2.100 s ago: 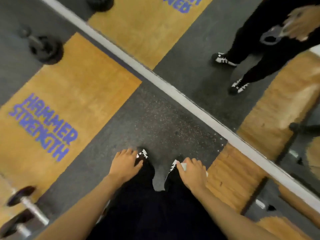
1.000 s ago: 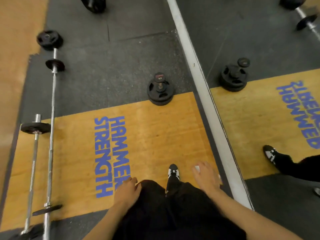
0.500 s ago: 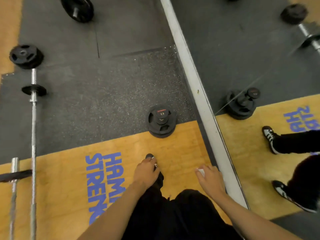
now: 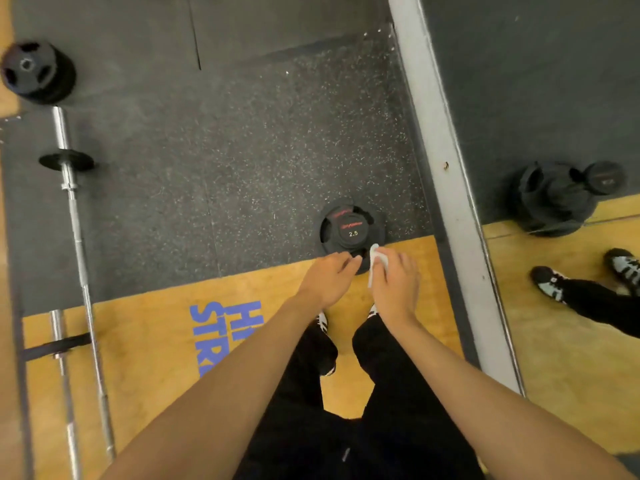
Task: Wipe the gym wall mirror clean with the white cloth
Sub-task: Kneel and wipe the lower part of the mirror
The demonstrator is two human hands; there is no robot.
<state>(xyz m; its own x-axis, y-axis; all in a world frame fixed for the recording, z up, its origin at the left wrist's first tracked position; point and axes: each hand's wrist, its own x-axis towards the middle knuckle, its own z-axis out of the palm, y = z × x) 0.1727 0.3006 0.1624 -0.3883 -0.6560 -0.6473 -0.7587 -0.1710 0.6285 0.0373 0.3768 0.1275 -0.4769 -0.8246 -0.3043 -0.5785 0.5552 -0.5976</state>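
I look down at the gym floor beside the wall mirror [image 4: 561, 98], which fills the right of the view behind a grey base strip [image 4: 446, 161]. My right hand [image 4: 394, 285] is held out in front of me, shut on the folded white cloth [image 4: 375, 256]. My left hand [image 4: 327, 278] is right beside it, fingers loosely curled, fingertips close to the cloth; I cannot tell whether they touch it. Both hands are to the left of the mirror, apart from the glass. My shoes and dark trousers show in the mirror [image 4: 588, 289].
A stack of black weight plates marked 2.5 [image 4: 351, 230] lies just ahead of my hands by the mirror base. A barbell [image 4: 76, 237] with plates lies along the left. Another black plate [image 4: 38, 72] sits at top left. I stand on a wooden platform [image 4: 156, 341] with blue lettering.
I have walked forward along the mirror, so the weight plates are now nearer. My two hands have come together in front of me, the left one moving toward the cloth.
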